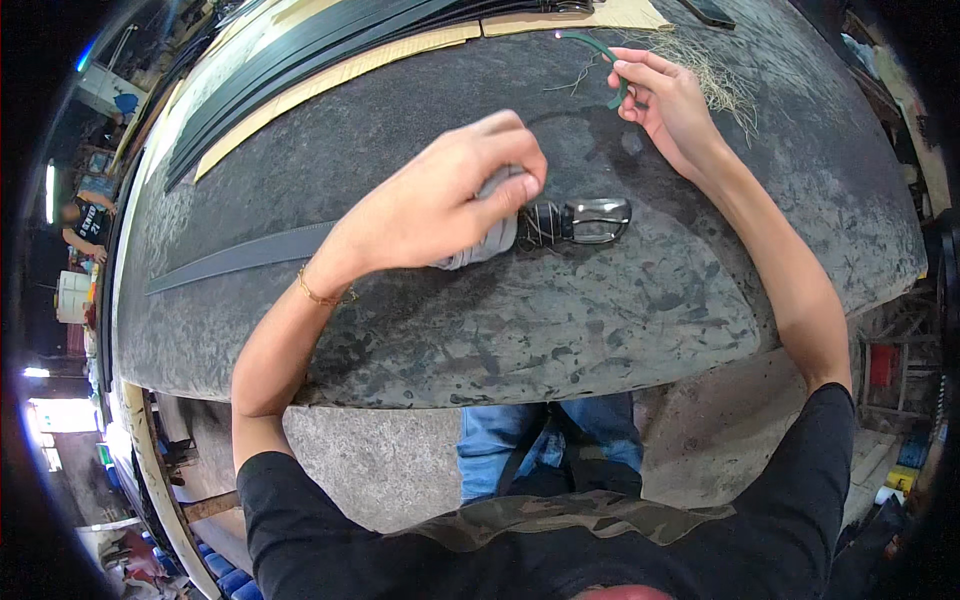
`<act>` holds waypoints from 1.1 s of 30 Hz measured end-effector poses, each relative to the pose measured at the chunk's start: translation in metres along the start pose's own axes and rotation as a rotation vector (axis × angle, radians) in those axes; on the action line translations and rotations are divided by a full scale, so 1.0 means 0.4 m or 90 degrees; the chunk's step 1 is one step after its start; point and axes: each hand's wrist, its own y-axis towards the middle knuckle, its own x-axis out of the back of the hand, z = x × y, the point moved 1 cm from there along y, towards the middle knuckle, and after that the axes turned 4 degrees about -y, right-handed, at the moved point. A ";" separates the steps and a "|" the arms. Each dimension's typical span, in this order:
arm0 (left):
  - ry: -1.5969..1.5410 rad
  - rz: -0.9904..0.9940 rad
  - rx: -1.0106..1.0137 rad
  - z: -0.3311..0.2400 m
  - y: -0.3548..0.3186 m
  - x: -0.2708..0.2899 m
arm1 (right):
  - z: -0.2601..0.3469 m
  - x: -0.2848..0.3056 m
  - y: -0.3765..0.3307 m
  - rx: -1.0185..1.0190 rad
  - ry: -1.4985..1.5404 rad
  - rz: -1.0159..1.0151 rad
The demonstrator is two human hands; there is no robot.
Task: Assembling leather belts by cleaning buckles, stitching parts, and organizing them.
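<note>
In my right hand point(668, 105), raised at the far right of the table, a thin curved green strip point(590, 42) is pinched between thumb and fingers. The strip's far end shows a small bright spot. My left hand point(455, 185) is closed, thumb against the curled fingers, above a grey cloth-like bundle point(478, 248); what the fingertips grip, if anything, is hidden. The bundle lies across a dark belt point(240, 258) whose tail runs out to the left. Just right of the bundle sits its metal buckle point(598, 220), with dark thin strands wound beside it.
Long black straps point(290, 78) lie along the far left edge on light cardboard strips point(330, 95). Loose pale threads point(715, 75) are heaped beyond my right hand. A dark flat object point(708, 12) rests at the far edge. Another person point(88, 222) is at the far left.
</note>
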 end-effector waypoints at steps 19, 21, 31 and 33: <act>0.140 -0.127 0.080 0.049 -0.009 -0.078 | 0.076 0.004 -0.031 0.001 -0.006 -0.038; 0.172 -0.169 0.086 0.076 -0.015 -0.059 | 0.075 -0.023 -0.050 0.001 0.002 -0.019; 0.106 -0.168 0.063 0.139 -0.039 -0.022 | 0.020 -0.086 -0.107 0.018 -0.236 0.077; 0.105 -0.172 0.055 0.145 -0.039 -0.021 | 0.020 -0.098 -0.114 0.022 -0.244 0.077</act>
